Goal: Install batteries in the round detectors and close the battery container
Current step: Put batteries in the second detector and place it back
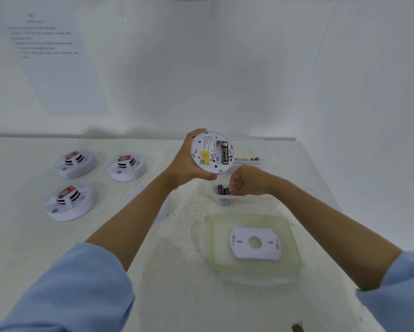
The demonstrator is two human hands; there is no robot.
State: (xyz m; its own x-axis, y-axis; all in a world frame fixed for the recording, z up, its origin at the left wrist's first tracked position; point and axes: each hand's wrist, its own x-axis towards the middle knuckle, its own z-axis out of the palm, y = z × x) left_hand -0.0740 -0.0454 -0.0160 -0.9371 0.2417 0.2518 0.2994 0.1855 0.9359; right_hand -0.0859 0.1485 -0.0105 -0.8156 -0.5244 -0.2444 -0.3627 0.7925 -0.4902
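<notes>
Fingers (197, 131) of the left hand (184, 164) wrap the round white plastic detector (212, 152), raised above the white table (57, 248), its back toward the camera and one black battery (224, 153) seated. The right hand (246, 179) curls into the clear plastic battery container (227, 200) just nearer, fingertips hidden, so I cannot tell whether it grips anything. The green-rimmed lid (210, 240) lies nearest, blurred.

detector (208, 161): smooth white plastic
battery (224, 153): shiny wrap
lid (211, 238): clear plastic, green rim
desk (177, 283): white, matt, a bit rough
sleeve (81, 283): soft blue cloth
sheet (57, 75): white paper
</notes>
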